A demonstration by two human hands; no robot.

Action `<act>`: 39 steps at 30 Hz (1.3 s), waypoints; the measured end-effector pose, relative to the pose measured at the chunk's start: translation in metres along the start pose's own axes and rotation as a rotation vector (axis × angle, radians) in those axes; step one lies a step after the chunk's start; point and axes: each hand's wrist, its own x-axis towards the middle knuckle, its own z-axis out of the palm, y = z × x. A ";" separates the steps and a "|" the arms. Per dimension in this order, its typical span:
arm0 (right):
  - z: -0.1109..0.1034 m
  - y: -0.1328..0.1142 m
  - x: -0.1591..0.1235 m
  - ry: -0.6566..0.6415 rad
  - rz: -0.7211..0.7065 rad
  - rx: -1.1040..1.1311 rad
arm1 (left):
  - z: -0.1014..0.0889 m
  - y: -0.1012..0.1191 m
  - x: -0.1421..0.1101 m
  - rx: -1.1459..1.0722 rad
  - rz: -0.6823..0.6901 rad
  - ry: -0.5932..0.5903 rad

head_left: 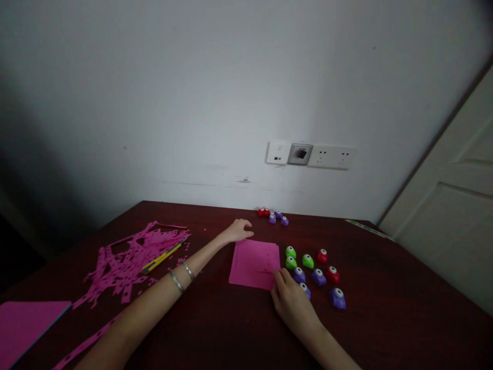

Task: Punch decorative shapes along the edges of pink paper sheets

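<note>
A stack of pink paper squares (pixel 254 263) lies on the dark red table (pixel 393 308). My left hand (pixel 238 230) rests at the sheet's far left corner, fingers curled down onto the table, with two bracelets (pixel 182 275) on the forearm. My right hand (pixel 289 298) touches the sheet's near right corner with its fingertips pressed together on the paper edge. Just right of it sit small paper punches: green (pixel 290 252), purple (pixel 319 277) and red (pixel 333 274).
A heap of cut pink paper strips (pixel 127 262) with a yellow utility knife (pixel 162 258) lies at the left. Another pink sheet (pixel 26 324) is at the near left corner. More small punches (pixel 272 216) stand by the wall. Wall sockets (pixel 311 155) and a door (pixel 454 221) are behind.
</note>
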 end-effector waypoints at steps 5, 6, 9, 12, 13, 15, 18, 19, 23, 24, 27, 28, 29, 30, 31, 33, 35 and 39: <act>-0.001 0.000 0.000 0.000 0.020 0.010 | 0.008 0.002 0.058 0.067 -0.097 0.081; 0.000 0.000 0.000 -0.005 0.022 0.008 | 0.010 0.003 0.067 0.086 -0.111 0.094; 0.001 0.000 0.000 -0.019 0.022 0.005 | 0.016 0.005 0.086 0.141 -0.139 0.127; 0.002 0.001 -0.001 -0.001 0.019 0.013 | 0.023 0.006 0.099 0.174 -0.151 0.135; 0.003 0.001 -0.001 0.011 0.015 0.018 | 0.025 0.005 0.102 0.181 -0.155 0.133; 0.004 0.002 -0.001 0.032 0.005 0.025 | 0.028 0.005 0.107 0.192 -0.160 0.127; 0.006 0.003 -0.002 0.050 -0.006 0.015 | 0.031 0.006 0.113 0.202 -0.164 0.124; 0.007 0.003 -0.002 0.052 -0.008 0.009 | 0.031 0.006 0.114 0.202 -0.165 0.123; 0.009 0.004 -0.002 0.066 -0.009 0.004 | 0.032 0.008 0.115 0.190 -0.187 0.122; 0.010 0.004 -0.002 0.071 -0.006 0.006 | 0.032 0.008 0.115 0.186 -0.196 0.125; 0.012 0.005 -0.003 0.075 0.006 0.007 | 0.033 0.010 0.114 0.173 -0.214 0.139; 0.012 0.005 -0.003 0.075 0.008 0.005 | 0.034 0.009 0.114 0.170 -0.217 0.145; 0.012 0.005 -0.003 0.075 0.009 0.004 | 0.035 0.009 0.114 0.167 -0.219 0.151; 0.012 0.005 -0.003 0.073 0.010 0.002 | 0.035 0.009 0.115 0.164 -0.220 0.156; 0.012 0.005 -0.003 0.071 0.011 0.001 | 0.036 0.008 0.115 0.161 -0.220 0.162; 0.011 0.005 -0.002 0.063 0.013 -0.003 | 0.037 0.006 0.116 0.154 -0.216 0.174; 0.010 0.004 -0.002 0.050 0.015 -0.008 | 0.039 0.003 0.117 0.144 -0.208 0.188; 0.009 0.004 -0.001 0.012 0.020 -0.006 | 0.041 -0.002 0.114 0.113 -0.201 0.222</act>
